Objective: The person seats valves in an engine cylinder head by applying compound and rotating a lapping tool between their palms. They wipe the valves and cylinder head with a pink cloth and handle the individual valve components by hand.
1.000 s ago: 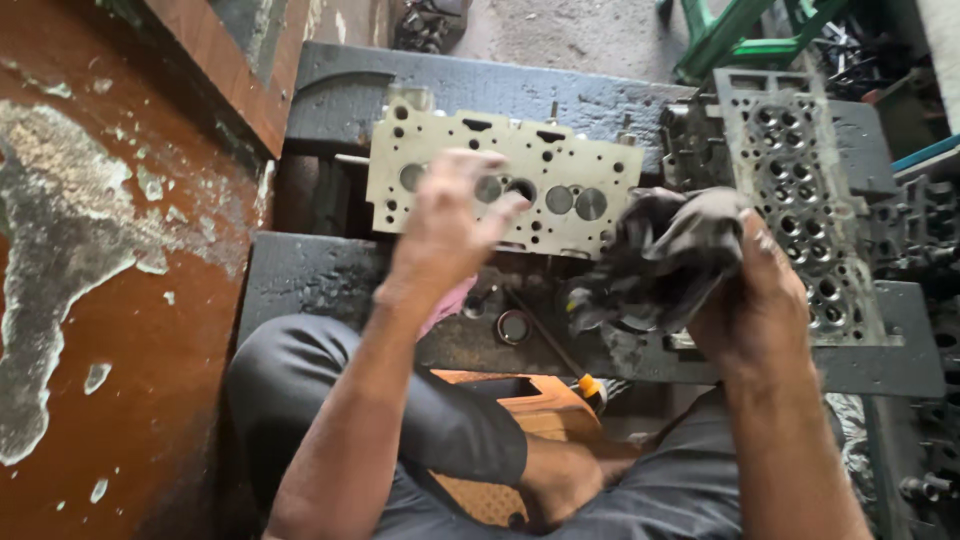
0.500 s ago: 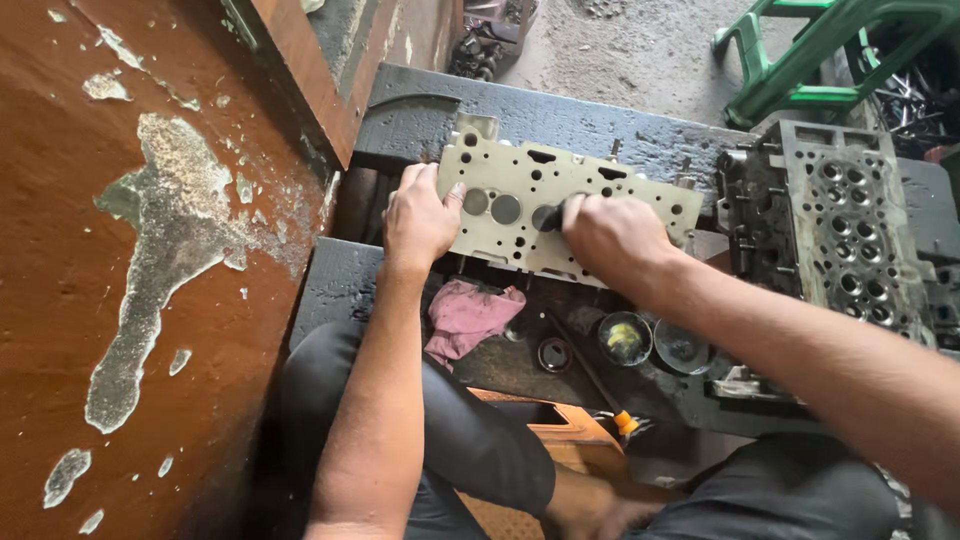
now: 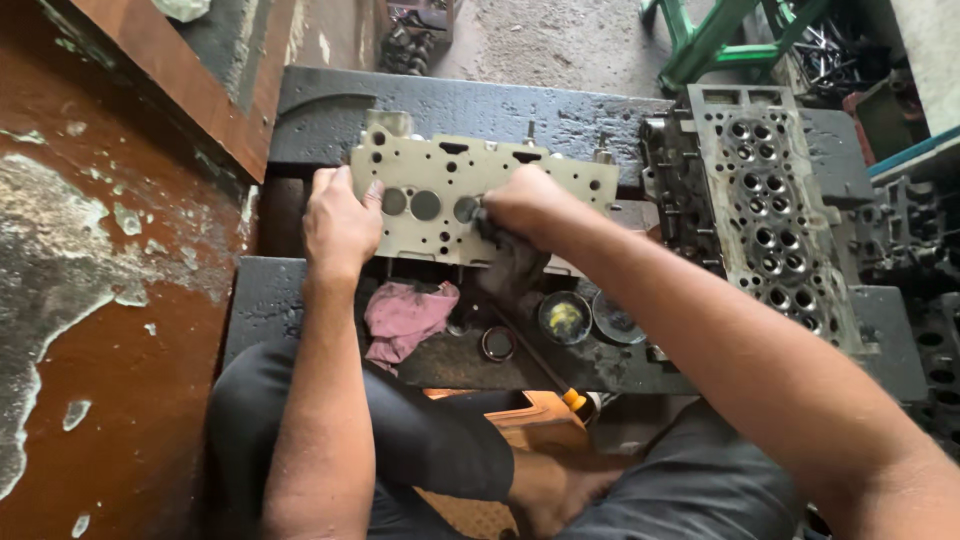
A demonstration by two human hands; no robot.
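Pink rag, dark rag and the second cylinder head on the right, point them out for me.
pink rag (image 3: 405,318), head view, middle of the crumpled cloth.
dark rag (image 3: 512,262), head view, part hanging below the right hand.
second cylinder head (image 3: 775,210), head view, its holed top face.

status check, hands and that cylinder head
Left hand flat on pale cylinder head, steadying. Right hand presses dark rag against its face. Pink cloth lies below, apart.

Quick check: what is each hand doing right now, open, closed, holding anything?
Left hand: open, palm flat on the left end of the pale cylinder head.
Right hand: closed on a dark rag, pressed against the cylinder head.
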